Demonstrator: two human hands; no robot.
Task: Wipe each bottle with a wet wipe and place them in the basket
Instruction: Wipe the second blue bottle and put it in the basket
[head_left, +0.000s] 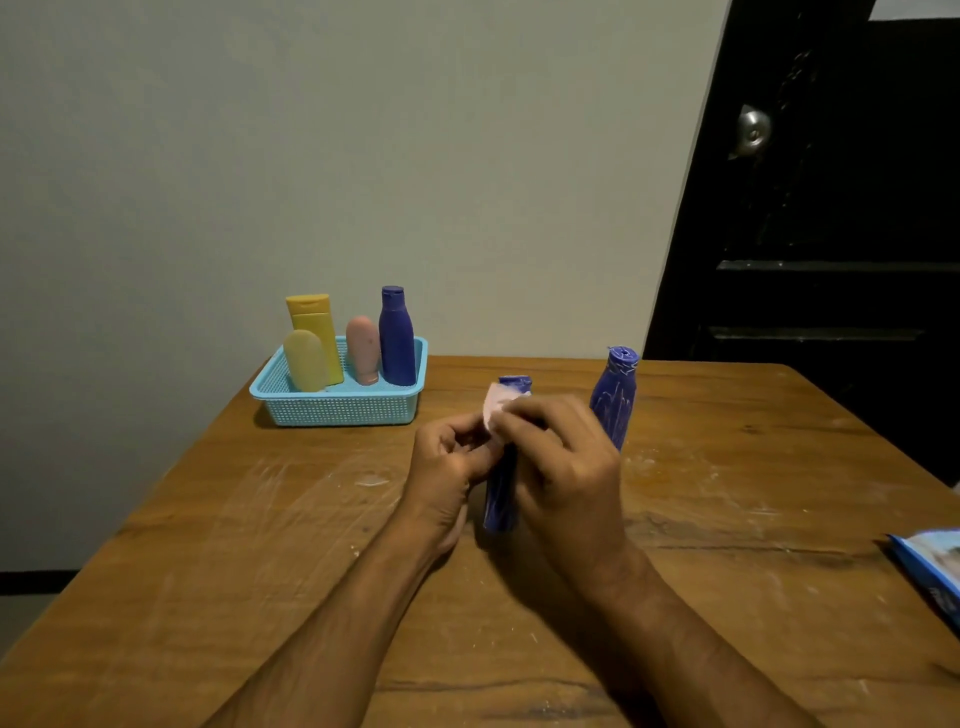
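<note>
Basket: a light blue plastic basket (340, 408) with perforated mesh walls and a flared rim sits on the counter (260, 545) at its far left, near the wall.
Basket contents: four bottles stand upright inside. A tall yellow bottle (314, 325) with a flat flip cap is at the back left; a short pale yellow bottle (305, 361) with a rounded top stands just in front of it; a rounded pink bottle (363, 349) rests cap-down in the middle; a clean blue bottle (396, 338) with a narrow neck is on the right.
Held bottle: a blue bottle streaked with white (501, 493) is between both hands above the middle of the counter, roughly upright, cap end away from the camera.
Left hand (451, 467): fingers curled, grip closed around the streaked bottle's left side.
Right hand (563, 457): fingers bent, grip pinching a white wet wipe (493, 410) against the bottle's upper part.
Waiting bottle: a second blue bottle smeared with white (615, 397) stands upright on the counter just right of the hands, apart from the basket.
Counter surface: worn brown wood with dark grain lines, scratches and pale smudges.
Wipe pack: a blue and white soft packet (930, 566) lies at the counter's right edge, partly cut off.
Background: a plain pale wall and a dark door (831, 234) with a round metal knob (753, 130).
</note>
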